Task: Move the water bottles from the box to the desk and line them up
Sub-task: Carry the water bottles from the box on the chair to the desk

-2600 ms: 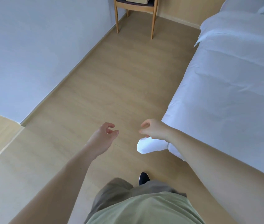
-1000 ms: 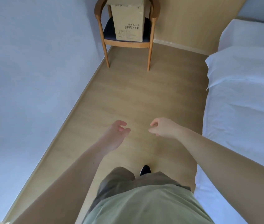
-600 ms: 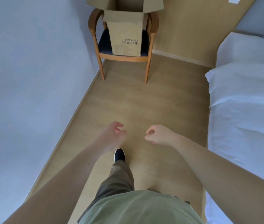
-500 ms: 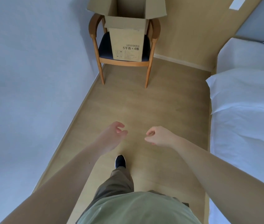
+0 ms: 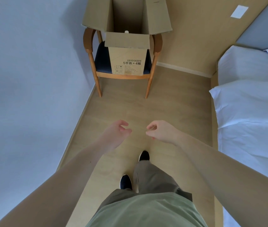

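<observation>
Box point(image 5: 127, 63) on chair point(image 5: 90, 46), well ahead of empty, loosely curled left hand point(image 5: 116, 133) and right hand point(image 5: 161, 131)

The tall brown cardboard box point(image 5: 127, 61) with open flaps, standing on the wooden armchair point(image 5: 100, 63) with a dark blue seat, has dark print on its front face: "100101043516", and below it "5千克 × 4瓶". Lower left on that face is a block of small handling pictograms, probably an umbrella and a glass, too small to read. No other legible text.
</observation>
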The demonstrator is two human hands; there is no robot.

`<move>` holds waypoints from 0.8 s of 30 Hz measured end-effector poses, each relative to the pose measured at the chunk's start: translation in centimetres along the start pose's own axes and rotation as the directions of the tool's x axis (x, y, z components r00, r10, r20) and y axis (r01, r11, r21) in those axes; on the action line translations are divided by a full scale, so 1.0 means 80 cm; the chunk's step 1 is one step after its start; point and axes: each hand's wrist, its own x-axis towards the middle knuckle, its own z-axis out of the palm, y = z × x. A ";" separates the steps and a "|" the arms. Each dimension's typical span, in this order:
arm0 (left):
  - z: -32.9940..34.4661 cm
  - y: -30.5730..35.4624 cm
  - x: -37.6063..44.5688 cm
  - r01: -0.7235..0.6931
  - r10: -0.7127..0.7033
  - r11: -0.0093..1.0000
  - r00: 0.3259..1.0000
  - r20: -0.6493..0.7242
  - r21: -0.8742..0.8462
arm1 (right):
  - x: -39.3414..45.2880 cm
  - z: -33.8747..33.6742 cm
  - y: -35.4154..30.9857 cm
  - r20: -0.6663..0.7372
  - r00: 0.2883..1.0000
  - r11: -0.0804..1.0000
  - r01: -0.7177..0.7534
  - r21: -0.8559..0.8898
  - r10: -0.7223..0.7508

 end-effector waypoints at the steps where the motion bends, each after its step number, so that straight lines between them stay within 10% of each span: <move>1: -0.006 0.004 0.010 -0.003 0.003 1.000 1.000 0.001 -0.001 | 0.011 -0.006 -0.004 -0.006 1.000 1.000 0.003 0.005 -0.003; 24: -0.148 0.247 0.309 -0.165 0.163 0.986 0.984 -0.074 -0.012 | 0.298 -0.300 -0.125 -0.129 0.988 0.995 0.096 0.042 -0.090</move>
